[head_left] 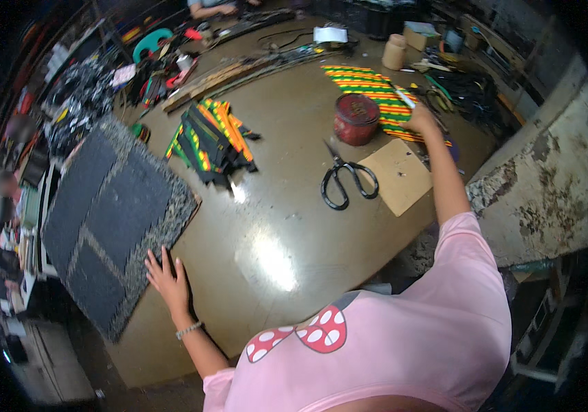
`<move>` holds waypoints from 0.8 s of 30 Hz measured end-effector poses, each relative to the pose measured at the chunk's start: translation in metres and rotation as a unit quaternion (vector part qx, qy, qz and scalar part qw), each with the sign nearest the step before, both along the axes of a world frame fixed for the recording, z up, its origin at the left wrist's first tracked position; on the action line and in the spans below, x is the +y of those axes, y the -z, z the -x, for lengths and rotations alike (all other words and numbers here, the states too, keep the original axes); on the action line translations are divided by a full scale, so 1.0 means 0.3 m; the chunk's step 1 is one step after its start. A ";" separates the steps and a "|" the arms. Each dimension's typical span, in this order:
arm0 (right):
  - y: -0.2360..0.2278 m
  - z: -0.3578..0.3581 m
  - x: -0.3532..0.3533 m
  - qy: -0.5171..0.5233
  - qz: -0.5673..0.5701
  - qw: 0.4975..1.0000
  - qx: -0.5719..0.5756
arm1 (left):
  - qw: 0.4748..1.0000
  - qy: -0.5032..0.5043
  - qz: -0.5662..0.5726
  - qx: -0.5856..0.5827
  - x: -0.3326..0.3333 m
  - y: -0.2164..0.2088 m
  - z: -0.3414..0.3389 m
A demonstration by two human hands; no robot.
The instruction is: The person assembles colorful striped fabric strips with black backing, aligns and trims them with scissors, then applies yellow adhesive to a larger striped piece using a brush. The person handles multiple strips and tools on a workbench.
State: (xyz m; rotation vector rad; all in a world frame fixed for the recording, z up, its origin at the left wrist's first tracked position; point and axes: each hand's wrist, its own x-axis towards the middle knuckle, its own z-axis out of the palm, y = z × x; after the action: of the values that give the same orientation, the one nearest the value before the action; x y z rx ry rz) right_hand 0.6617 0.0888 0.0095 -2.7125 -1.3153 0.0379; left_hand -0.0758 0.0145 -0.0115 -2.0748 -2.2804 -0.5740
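My left hand [167, 279] lies with its fingers spread at the near right edge of a dark, rough-bordered board [129, 199]. Far to the right, my right hand [419, 121] reaches over a green, yellow and orange striped fabric sheet [359, 81]. Its fingers close on a slim white object [404, 98], whose exact kind is unclear. Left of that hand stands a round red tin [356, 118] with a lid. Nearer me, black-handled scissors [349, 182] rest half open beside a tan cardboard piece [398, 175].
Black and striped fabric strips [211, 141] are heaped left of centre on the brown table [280, 226]. Wooden bars [218, 79] lie along the back. A tan jar [394, 52] and dark clutter line the far right. Across the table, another person's arm [213, 9] shows.
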 end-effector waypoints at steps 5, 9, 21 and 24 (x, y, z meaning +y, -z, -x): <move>-0.119 -0.131 0.107 -0.036 -0.043 0.995 0.082 | 1.000 0.000 0.000 -0.019 -0.006 0.008 0.012; -0.313 -0.108 0.167 -0.133 -0.088 0.979 0.130 | 1.000 0.003 0.005 -0.022 -0.003 0.000 0.009; -0.458 -0.145 0.416 -0.068 -0.055 0.994 -0.062 | 0.998 0.031 0.022 -0.041 -0.025 -0.006 0.029; -0.321 -0.265 0.374 -0.085 -0.040 0.988 -0.119 | 0.997 0.043 -0.014 -0.063 -0.027 0.007 0.025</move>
State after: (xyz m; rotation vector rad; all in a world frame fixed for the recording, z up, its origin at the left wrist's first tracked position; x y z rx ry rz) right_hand 0.7413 0.2010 0.1057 -2.5936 -1.5723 -0.3241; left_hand -0.0832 0.0065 -0.0135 -2.1921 -2.2411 -0.7580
